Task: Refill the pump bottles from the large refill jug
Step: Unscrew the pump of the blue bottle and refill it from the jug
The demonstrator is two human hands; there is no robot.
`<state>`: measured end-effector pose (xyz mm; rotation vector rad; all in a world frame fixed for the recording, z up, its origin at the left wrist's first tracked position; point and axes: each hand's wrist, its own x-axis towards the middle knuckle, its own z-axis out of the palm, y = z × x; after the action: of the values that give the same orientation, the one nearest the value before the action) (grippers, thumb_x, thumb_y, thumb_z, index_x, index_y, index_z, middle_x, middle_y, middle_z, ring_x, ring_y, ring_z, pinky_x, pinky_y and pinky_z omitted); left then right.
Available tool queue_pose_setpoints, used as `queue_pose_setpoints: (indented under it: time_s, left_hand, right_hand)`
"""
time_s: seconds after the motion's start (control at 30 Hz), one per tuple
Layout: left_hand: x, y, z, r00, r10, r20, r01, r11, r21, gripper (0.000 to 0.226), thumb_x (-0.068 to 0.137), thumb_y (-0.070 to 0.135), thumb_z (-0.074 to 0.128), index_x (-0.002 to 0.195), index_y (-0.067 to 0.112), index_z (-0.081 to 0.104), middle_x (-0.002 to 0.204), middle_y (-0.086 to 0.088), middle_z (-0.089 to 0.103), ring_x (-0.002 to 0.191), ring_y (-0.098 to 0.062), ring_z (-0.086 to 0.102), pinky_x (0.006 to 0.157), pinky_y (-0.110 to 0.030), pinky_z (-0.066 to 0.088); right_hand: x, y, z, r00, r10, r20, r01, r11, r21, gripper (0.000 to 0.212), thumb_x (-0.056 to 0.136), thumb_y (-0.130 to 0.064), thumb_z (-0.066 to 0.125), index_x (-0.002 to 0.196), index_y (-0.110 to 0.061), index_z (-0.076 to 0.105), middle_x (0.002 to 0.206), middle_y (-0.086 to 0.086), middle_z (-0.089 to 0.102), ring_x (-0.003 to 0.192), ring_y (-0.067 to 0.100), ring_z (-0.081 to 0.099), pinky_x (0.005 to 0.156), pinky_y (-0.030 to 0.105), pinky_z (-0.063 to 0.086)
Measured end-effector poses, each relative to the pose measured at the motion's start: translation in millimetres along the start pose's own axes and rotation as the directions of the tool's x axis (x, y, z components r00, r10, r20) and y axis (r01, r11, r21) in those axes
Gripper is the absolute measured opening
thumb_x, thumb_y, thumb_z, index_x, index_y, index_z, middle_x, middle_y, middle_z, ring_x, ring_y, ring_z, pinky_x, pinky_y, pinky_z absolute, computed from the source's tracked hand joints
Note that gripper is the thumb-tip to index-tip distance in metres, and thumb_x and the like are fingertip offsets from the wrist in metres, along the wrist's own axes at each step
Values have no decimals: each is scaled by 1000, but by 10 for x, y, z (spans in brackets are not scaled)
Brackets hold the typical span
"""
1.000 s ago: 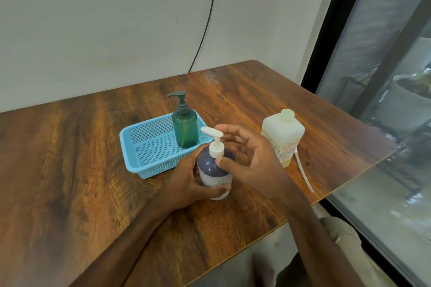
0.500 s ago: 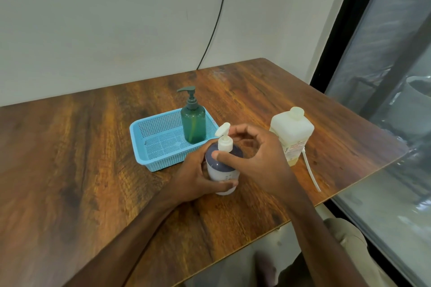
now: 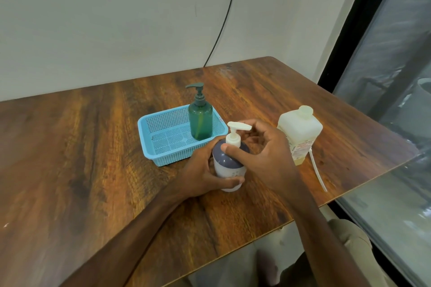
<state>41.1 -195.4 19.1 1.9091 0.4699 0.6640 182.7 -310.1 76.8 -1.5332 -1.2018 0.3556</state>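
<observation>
Step 1 I reckon: unscrewing pump. Left hand (image 3: 200,170) clamped round purple bottle (image 3: 229,170), mid tabletop (image 3: 93,158); right hand (image 3: 263,156) pinching white pump collar (image 3: 234,140). Jug (image 3: 299,133) at bottle's 3 o'clock, green bottle (image 3: 200,121) in basket (image 3: 145,137) at 11. Next probably: twist collar loose, lift pump out.

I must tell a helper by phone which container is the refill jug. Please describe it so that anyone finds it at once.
On the wooden table, right of the blue basket and nearest the window, stands the refill jug. It alone is pale cream and square-shouldered with a plain round cap; the green bottle and the hand-held bottle both carry pumps.
</observation>
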Motion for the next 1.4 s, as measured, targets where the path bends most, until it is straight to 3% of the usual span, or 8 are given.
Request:
queue_pose_setpoints:
  time_s: [0.17, 0.37, 0.57, 0.67, 0.77, 1.0, 1.17, 1.4]
  left_hand:
    - [2, 9, 12, 1000, 11, 5, -11, 1000, -15, 85, 71, 9, 97, 144, 13, 54, 135, -1, 69, 126, -22, 66, 106, -49, 55]
    - [6, -12, 6, 1000, 6, -1, -6, 1000, -14, 83, 72, 7, 97, 143, 13, 55, 134, -1, 70, 125, -22, 67, 106, -46, 55]
    - [-2, -7, 12, 1000, 16, 0, -16, 1000, -18, 80, 71, 7, 97, 141, 11, 57, 132, -3, 71, 123, -23, 68, 104, -51, 56]
    - [1, -8, 11, 1000, 24, -8, -24, 1000, -1, 80, 72, 8, 97, 141, 11, 56, 132, -3, 70, 124, -25, 67, 104, -53, 55]
    - [0, -17, 4, 1000, 22, -6, -22, 1000, 1, 80, 72, 8, 97, 141, 11, 56, 132, -3, 70, 124, -24, 67, 105, -52, 55]
    - [-5, -5, 16, 1000, 18, 2, -18, 999, -26, 79, 72, 2, 95, 140, 12, 57, 129, -1, 72, 121, -20, 69, 104, -44, 57]
    - [2, -17, 17, 1000, 28, -12, -28, 999, -22, 79, 71, 6, 96, 140, 13, 57, 132, -1, 71, 124, -21, 68, 106, -45, 55]
    - [-7, -6, 21, 999, 31, -12, -31, 999, -15, 78, 70, 11, 98, 137, 13, 58, 129, -1, 72, 121, -22, 69, 103, -48, 56]
  right_hand:
    - [-8, -11, -75, 985, -9, 174, -25, 981, 191, 49, 89, -2, 72, 130, -26, 58, 112, -22, 72, 113, 1, 66, 89, 24, 58]
    - [-20, 16, -31, 1000, -14, 6, 14, 998, 58, 44, 76, -29, 89, 113, -32, 65, 105, -21, 69, 105, 5, 66, 83, 23, 59]
    - [-28, 22, -76, 996, -48, 79, 39, 993, 112, 43, 87, -7, 76, 124, -24, 65, 116, -15, 72, 115, 8, 66, 94, 41, 59]
    - [-25, 21, -71, 993, -57, 106, 53, 998, 47, 55, 84, -18, 81, 133, -29, 58, 126, -20, 67, 121, 3, 62, 96, 34, 58]
    - [-16, 14, -33, 998, -61, 21, 62, 998, -23, 46, 76, -35, 88, 115, -31, 64, 110, -23, 69, 108, 3, 66, 90, 26, 58]
    - [-35, 30, -58, 991, -60, 121, 59, 998, 12, 45, 88, -13, 75, 131, -24, 64, 125, -15, 69, 120, 5, 63, 99, 37, 57]
    - [-51, -10, -55, 996, -65, 68, 69, 996, -59, 48, 82, -32, 83, 125, -32, 63, 119, -23, 68, 116, 2, 63, 98, 32, 56]
    - [-12, -147, -112, 998, -66, -22, 65, 998, -25, 44, 84, -29, 82, 125, -29, 67, 111, -25, 71, 106, -3, 68, 89, 20, 57]
